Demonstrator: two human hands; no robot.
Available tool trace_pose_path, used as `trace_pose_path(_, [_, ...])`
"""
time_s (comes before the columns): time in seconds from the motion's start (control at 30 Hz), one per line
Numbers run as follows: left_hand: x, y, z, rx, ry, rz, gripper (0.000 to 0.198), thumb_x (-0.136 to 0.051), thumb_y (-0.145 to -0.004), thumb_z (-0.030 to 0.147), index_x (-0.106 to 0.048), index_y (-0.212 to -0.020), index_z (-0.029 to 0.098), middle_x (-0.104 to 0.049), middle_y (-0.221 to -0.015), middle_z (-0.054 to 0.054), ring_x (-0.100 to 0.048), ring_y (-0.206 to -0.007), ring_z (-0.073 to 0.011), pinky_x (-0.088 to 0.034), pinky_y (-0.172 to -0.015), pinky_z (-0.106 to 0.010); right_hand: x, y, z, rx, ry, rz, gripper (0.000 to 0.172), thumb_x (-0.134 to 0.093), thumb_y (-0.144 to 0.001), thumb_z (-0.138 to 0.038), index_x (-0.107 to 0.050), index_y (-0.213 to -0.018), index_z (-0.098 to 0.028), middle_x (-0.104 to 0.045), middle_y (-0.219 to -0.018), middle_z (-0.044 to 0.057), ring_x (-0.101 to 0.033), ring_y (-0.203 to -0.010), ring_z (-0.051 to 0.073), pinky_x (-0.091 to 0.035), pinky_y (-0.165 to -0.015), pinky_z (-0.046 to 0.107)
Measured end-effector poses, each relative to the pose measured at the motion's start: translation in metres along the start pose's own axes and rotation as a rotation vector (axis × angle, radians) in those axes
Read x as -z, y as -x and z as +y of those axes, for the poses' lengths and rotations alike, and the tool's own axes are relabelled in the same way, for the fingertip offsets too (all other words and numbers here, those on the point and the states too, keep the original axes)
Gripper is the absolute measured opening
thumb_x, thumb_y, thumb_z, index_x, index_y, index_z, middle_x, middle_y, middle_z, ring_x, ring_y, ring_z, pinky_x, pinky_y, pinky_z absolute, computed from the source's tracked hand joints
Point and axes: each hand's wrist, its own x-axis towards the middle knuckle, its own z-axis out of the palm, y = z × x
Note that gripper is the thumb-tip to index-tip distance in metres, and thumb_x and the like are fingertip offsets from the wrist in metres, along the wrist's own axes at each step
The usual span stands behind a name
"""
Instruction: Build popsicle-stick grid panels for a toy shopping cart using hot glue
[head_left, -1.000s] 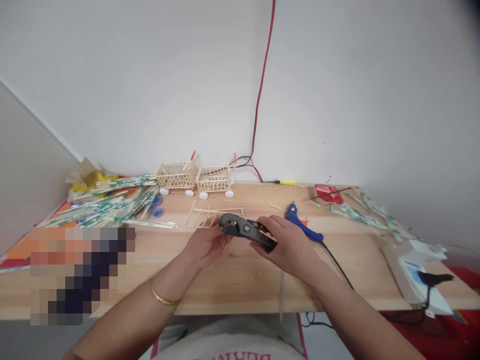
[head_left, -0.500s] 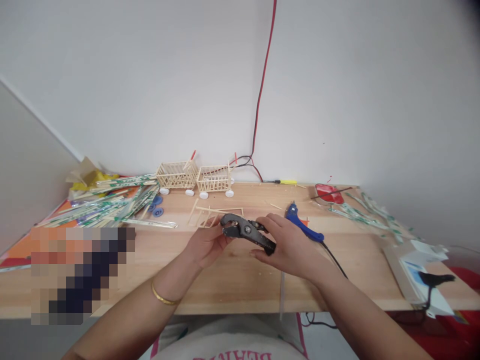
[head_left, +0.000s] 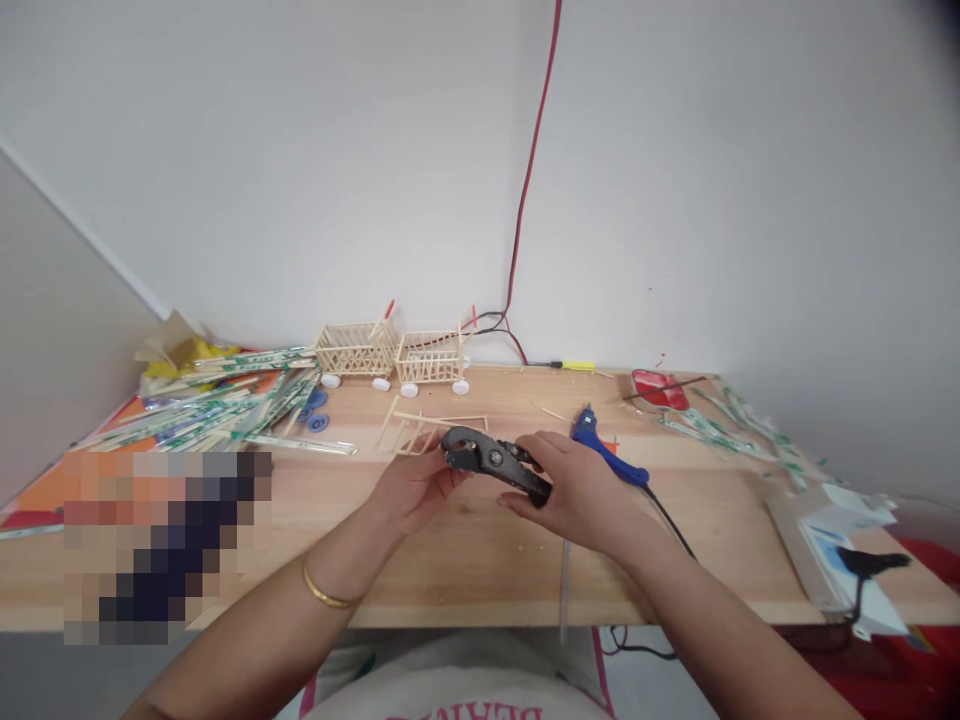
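My right hand is wrapped around the handles of black pruning shears, held just above the wooden tabletop. The jaws of the shears point left, towards my left hand. My left fingers are pinched together beside and partly behind the jaws; what they grip, if anything, is hidden. Just beyond lies a flat frame of thin wooden sticks. A blue glue gun rests to the right of my right hand.
Two small stick-built carts on white wheels stand by the wall. Packaged chopsticks are heaped at left, near blue wheels. A yellow-handled tool, torn wrappers and a white box lie farther right.
My hands and the shears stay almost in the same place. The whole view has shifted very slightly.
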Motion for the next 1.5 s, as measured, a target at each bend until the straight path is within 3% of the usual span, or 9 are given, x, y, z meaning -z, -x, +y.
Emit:
trace_pose_path(0.57, [0.004, -0.003, 0.0, 0.011, 0.005, 0.001, 0.016, -0.077, -0.062, 0.013, -0.07, -0.077, 0.011, -0.071, -0.08, -0.006, -0.064, -0.076, -0.0155, -0.05, -0.069, -0.024, -0.005, -0.003, 0.003, 0.005, 0.153, 0.019, 0.032, -0.063, -0.073, -0.049, -0.049, -0.078, -0.021, -0.063, -0.073, 0.003, -0.058, -0.063, 0.018, -0.03, -0.053, 0.025])
trace_pose_path(0.97, [0.006, -0.003, 0.001, 0.022, -0.019, 0.035, 0.014, -0.073, -0.066, 0.011, -0.069, -0.079, 0.013, -0.07, -0.081, -0.004, -0.063, -0.074, -0.0125, -0.051, -0.065, -0.021, -0.02, -0.01, 0.009, -0.002, 0.257, 0.036, 0.031, -0.056, -0.08, -0.05, -0.049, -0.081, -0.019, -0.067, -0.073, 0.006, -0.063, -0.065, 0.021, -0.029, -0.052, 0.026])
trace_pose_path(1.27, [0.006, -0.004, 0.002, -0.063, -0.029, -0.007, 0.021, -0.081, -0.057, 0.015, -0.069, -0.074, 0.012, -0.069, -0.077, -0.004, -0.063, -0.077, -0.0156, -0.049, -0.072, -0.025, -0.006, -0.007, 0.006, 0.045, 0.208, 0.026, 0.033, -0.059, -0.076, -0.05, -0.052, -0.086, -0.02, -0.063, -0.078, 0.005, -0.06, -0.073, 0.02, -0.035, -0.058, 0.027])
trace_pose_path(1.5, [0.01, -0.003, 0.003, -0.06, -0.098, -0.069, 0.02, -0.079, -0.061, 0.016, -0.07, -0.078, 0.011, -0.069, -0.08, -0.006, -0.062, -0.076, -0.0149, -0.048, -0.072, -0.025, -0.001, -0.007, 0.006, 0.071, 0.221, 0.006, 0.032, -0.059, -0.076, -0.051, -0.049, -0.081, -0.021, -0.061, -0.078, 0.005, -0.057, -0.076, 0.021, -0.035, -0.062, 0.028])
